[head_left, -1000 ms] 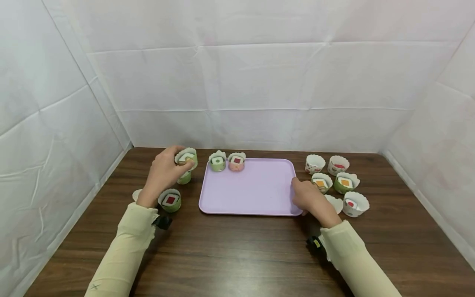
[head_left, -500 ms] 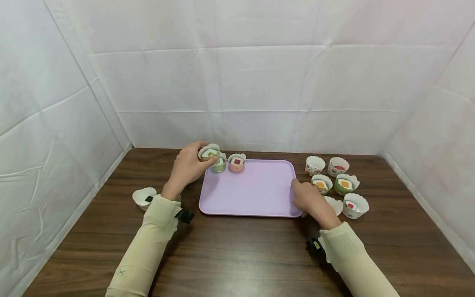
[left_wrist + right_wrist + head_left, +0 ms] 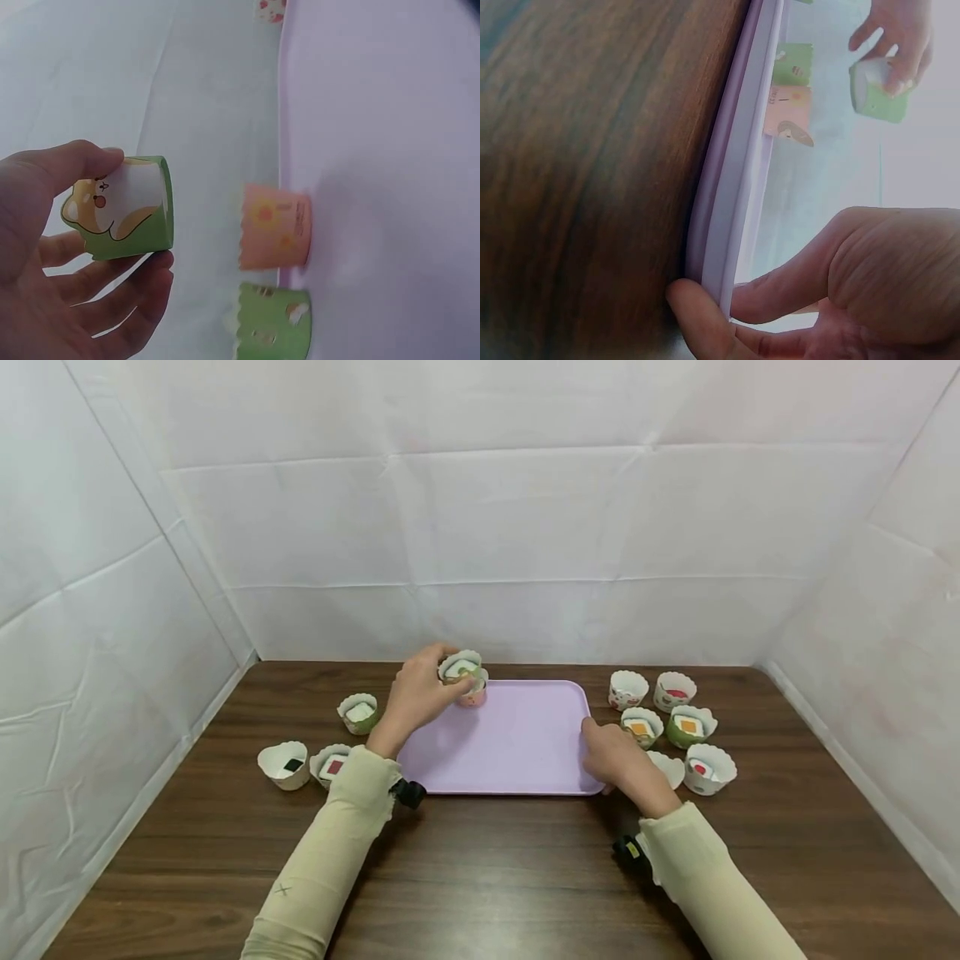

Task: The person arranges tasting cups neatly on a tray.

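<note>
A green paper baking cup [image 3: 462,670] with a cartoon animal on its side is gripped between the thumb and fingers of my left hand [image 3: 422,695]. It is held in the air above the back left of the lilac tray [image 3: 517,743]. Behind and below it, a pink paper cup [image 3: 474,699] stands on the tray; in the left wrist view another green cup [image 3: 274,324] is beside the pink one. That green cup is hidden by my hand in the head view. My right hand [image 3: 618,758] pinches the tray's right edge, thumb on top and a finger beneath.
Left of the tray stand a green cup [image 3: 359,713], a white cup [image 3: 284,766] and a cup with a red-centred piece [image 3: 330,766], partly behind the left sleeve. Several filled paper cups [image 3: 691,727] cluster right of the tray. White cloth walls [image 3: 510,518] enclose the brown table [image 3: 510,877].
My left hand has carried the green cup rightward from the left of the tray to above its back left. The right hand keeps its hold on the tray edge. The view shifted slightly.
</note>
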Available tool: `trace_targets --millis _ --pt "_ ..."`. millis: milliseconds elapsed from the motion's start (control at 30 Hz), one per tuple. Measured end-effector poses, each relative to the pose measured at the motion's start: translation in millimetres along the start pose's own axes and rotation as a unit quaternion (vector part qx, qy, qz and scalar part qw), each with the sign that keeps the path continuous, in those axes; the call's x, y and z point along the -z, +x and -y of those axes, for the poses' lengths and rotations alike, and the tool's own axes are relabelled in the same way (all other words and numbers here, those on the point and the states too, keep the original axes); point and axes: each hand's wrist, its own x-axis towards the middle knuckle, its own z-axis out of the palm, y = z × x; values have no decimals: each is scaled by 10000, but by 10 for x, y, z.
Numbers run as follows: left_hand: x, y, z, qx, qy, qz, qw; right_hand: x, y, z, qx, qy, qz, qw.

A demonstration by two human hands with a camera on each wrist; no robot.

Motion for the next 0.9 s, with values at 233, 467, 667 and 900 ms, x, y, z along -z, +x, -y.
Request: trace_targets --millis 233,467,667,900 --pt "-154 92 -104 -38 -258 236 9994 31 -14 16 -23 6 14 10000" --pt "-294 243 -205 -176 -142 636 9977 41 -7 6 -66 91 106 9999" --pt "-451 287 -247 -259 112 904 9955 56 -11 10 -35 98 130 9999" --pt "-601 341 -266 -230 580 1083 9922 62 -19 12 -35 94 99 9999"
